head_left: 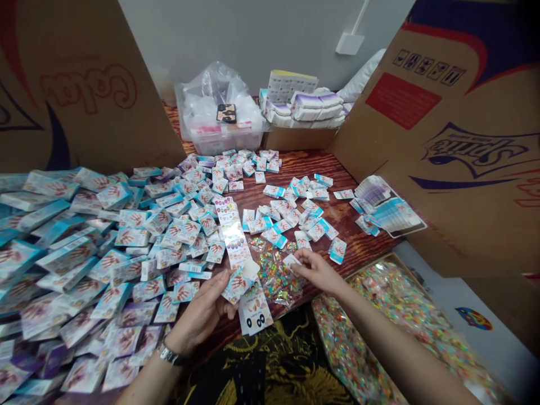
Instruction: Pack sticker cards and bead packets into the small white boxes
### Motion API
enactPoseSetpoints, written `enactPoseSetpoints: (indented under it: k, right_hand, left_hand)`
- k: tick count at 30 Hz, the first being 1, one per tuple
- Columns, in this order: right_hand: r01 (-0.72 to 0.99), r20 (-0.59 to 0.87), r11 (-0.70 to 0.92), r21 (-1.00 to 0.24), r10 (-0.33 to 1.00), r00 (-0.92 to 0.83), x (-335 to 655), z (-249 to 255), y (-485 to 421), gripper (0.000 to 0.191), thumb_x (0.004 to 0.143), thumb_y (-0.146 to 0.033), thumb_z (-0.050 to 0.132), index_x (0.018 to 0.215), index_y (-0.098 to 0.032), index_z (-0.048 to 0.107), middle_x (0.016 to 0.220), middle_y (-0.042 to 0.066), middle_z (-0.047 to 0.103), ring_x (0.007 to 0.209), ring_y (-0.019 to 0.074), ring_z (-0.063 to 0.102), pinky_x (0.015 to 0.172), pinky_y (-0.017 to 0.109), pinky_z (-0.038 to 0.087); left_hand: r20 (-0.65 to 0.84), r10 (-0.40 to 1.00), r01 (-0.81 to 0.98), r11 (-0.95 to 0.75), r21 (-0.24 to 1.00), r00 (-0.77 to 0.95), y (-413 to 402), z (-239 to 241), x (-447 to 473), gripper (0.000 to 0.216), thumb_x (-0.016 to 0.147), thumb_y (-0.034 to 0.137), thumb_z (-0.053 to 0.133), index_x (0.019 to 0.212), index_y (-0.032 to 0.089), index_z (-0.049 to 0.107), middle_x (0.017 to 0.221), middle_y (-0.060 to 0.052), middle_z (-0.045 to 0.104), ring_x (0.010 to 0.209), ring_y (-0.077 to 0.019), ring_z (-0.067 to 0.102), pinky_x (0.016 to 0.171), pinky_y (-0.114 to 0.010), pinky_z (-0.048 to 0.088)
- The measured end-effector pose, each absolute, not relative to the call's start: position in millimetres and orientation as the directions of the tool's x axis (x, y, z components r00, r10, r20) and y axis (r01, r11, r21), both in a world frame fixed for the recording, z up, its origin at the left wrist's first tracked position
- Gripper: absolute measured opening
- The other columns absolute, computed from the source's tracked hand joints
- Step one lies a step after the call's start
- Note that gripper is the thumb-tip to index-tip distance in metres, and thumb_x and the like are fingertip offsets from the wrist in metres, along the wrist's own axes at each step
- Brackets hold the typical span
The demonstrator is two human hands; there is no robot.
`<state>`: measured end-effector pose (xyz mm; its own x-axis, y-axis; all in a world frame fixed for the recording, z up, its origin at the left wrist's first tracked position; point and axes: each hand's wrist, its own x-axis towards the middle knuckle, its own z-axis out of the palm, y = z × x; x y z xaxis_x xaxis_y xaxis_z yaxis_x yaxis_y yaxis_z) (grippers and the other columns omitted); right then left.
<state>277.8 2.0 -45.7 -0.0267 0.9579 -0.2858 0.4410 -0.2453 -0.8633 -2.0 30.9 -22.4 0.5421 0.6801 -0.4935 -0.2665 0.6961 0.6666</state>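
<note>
My left hand (pixel 202 312) is closed on a small blue-and-white box (pixel 237 284) printed with a hand picture, held just above the table's near edge. My right hand (pixel 314 270) pinches a small white piece (pixel 292 260) over a clear packet of coloured beads (pixel 276 275). A long strip of shiny sticker cards (pixel 234 236) lies between the hands, ending in a white card (pixel 255 312) with black ovals. A watch sits on my left wrist.
Several small boxes (pixel 84 264) pile up at the left and scatter over the wooden table (pixel 358 242). A box of bead packets (pixel 379 320) stands at the right. Cardboard walls (pixel 464 140) flank both sides. A clear plastic tub (pixel 219 118) and stacked cards (pixel 312 107) stand at the back.
</note>
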Motion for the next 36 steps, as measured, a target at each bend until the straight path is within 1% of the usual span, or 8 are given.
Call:
enactPoseSetpoints:
  k: [3,9,15,18,23,27,31,36]
  right_hand:
    - [0.398,-0.299,-0.276,-0.875,0.954,0.003,281,-46,6,0.023,0.082,-0.041,0.054,0.087,-0.019,0.055,0.076,0.001,0.06,0.065,0.0145,0.055,0.058,0.025,0.043]
    - [0.594,-0.338,-0.341,-0.729,0.933,0.122,267,-71,-11,0.032,0.076,-0.037,0.062,0.101,-0.017,0.058,0.062,-0.002,0.056,0.056,0.0153,0.054,0.051,0.025,0.039]
    - [0.689,-0.249,-0.289,-0.665,0.955,0.161,255,-77,-15,0.019,0.078,-0.038,0.059,0.075,-0.02,0.058,0.063,0.0,0.055,0.06,0.0164,0.05,0.057,0.027,0.036]
    - [0.662,-0.238,-0.257,-0.704,0.964,0.121,259,-60,-12,0.022,0.081,-0.042,0.057,0.078,-0.02,0.058,0.072,0.0,0.058,0.065,0.0163,0.052,0.06,0.026,0.039]
    - [0.367,-0.265,-0.244,-0.898,0.964,-0.008,259,-17,-4,0.025,0.082,-0.041,0.059,0.094,-0.019,0.055,0.079,0.0,0.061,0.07,0.0152,0.057,0.062,0.025,0.044]
    - [0.462,-0.147,-0.065,-0.884,0.978,-0.145,248,16,8,0.026,0.084,-0.036,0.06,0.106,-0.022,0.059,0.09,0.002,0.065,0.077,0.0157,0.06,0.067,0.026,0.046]
    - [0.625,0.115,0.348,-0.698,0.917,-0.383,235,32,20,0.013,0.09,-0.028,0.053,0.097,-0.021,0.062,0.09,0.003,0.064,0.082,0.0152,0.059,0.071,0.027,0.046]
    - [0.68,0.267,0.71,-0.184,0.702,-0.661,226,25,29,0.02,0.091,-0.013,0.043,0.094,-0.019,0.062,0.082,0.005,0.061,0.074,0.0167,0.056,0.064,0.029,0.047]
  left_hand:
    - [-0.501,0.687,-0.273,0.695,0.665,0.527,30,-25,-4,0.034,0.082,0.044,0.059,0.098,0.014,0.064,0.065,0.0,0.054,0.05,-0.0081,0.047,0.042,-0.018,0.043]
    - [-0.506,0.695,-0.282,0.692,0.665,0.511,26,-30,-7,0.033,0.082,0.044,0.059,0.095,0.014,0.064,0.064,0.0,0.052,0.048,-0.0069,0.047,0.04,-0.017,0.042]
    - [-0.524,0.679,-0.254,0.704,0.663,0.515,28,-28,-3,0.037,0.08,0.043,0.063,0.103,0.015,0.063,0.071,-0.001,0.054,0.051,-0.0079,0.051,0.039,-0.017,0.044]
    - [-0.528,0.679,-0.25,0.704,0.665,0.51,29,-27,-3,0.038,0.079,0.043,0.064,0.103,0.014,0.063,0.077,-0.003,0.056,0.053,-0.0084,0.053,0.039,-0.017,0.044]
    - [-0.538,0.672,-0.263,0.716,0.646,0.509,28,-31,1,0.036,0.081,0.043,0.062,0.101,0.014,0.061,0.064,0.001,0.055,0.044,-0.0071,0.049,0.035,-0.016,0.042]
    - [-0.528,0.648,-0.286,0.739,0.61,0.549,27,-35,7,0.033,0.082,0.043,0.059,0.097,0.014,0.06,0.063,0.001,0.056,0.039,-0.0055,0.047,0.032,-0.014,0.037]
    - [-0.549,0.626,-0.271,0.759,0.592,0.554,28,-32,8,0.037,0.081,0.047,0.059,0.095,0.012,0.06,0.059,0.001,0.057,0.034,-0.0049,0.045,0.029,-0.014,0.034]
    - [-0.551,0.61,-0.281,0.774,0.567,0.569,29,-23,5,0.04,0.083,0.049,0.055,0.099,0.012,0.057,0.061,-0.005,0.063,0.033,-0.0064,0.047,0.028,-0.013,0.031]
